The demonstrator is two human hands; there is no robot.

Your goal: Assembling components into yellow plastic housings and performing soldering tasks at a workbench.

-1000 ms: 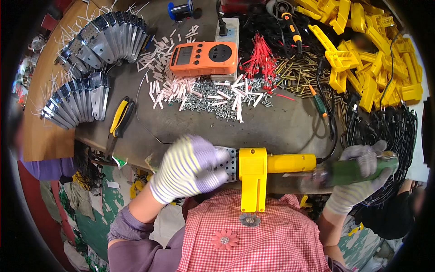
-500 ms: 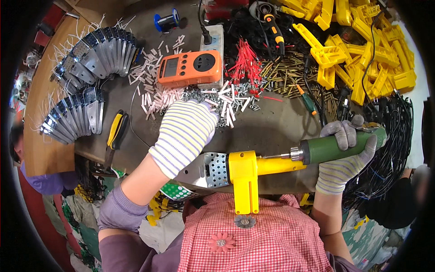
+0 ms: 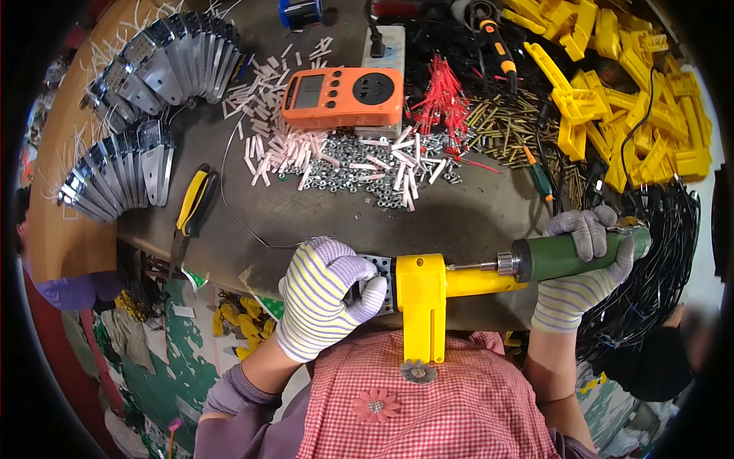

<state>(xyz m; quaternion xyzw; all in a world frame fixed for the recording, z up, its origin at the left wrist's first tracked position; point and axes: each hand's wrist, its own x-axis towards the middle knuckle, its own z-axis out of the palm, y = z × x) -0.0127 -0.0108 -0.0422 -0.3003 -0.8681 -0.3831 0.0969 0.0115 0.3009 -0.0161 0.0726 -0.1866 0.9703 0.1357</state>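
Note:
My right hand [image 3: 585,264], in a striped grey-tipped glove, is wrapped round a green electric screwdriver [image 3: 569,255] lying level with its bit pointing left. The bit runs along the top of a yellow plastic handle piece [image 3: 422,306], whose block hangs over the table's near edge. A perforated metal plate [image 3: 388,284] joins the yellow piece on its left and is mostly covered by my left hand [image 3: 329,298]. That gloved hand is closed, thumb against bent fingers, at the plate; anything pinched in it is hidden.
Loose nuts [image 3: 363,164] and pale tubes [image 3: 267,145] lie beyond my hands, beside an orange meter [image 3: 344,98]. Red wire pieces, brass screws [image 3: 497,126] and a yellow parts heap [image 3: 634,92] sit right. Pliers [image 3: 195,203] and stacked metal blades [image 3: 122,172] are left.
My left hand has come back from the nut pile, down to the metal plate. My right hand still grips the screwdriver in nearly the same place. The view has shifted slightly.

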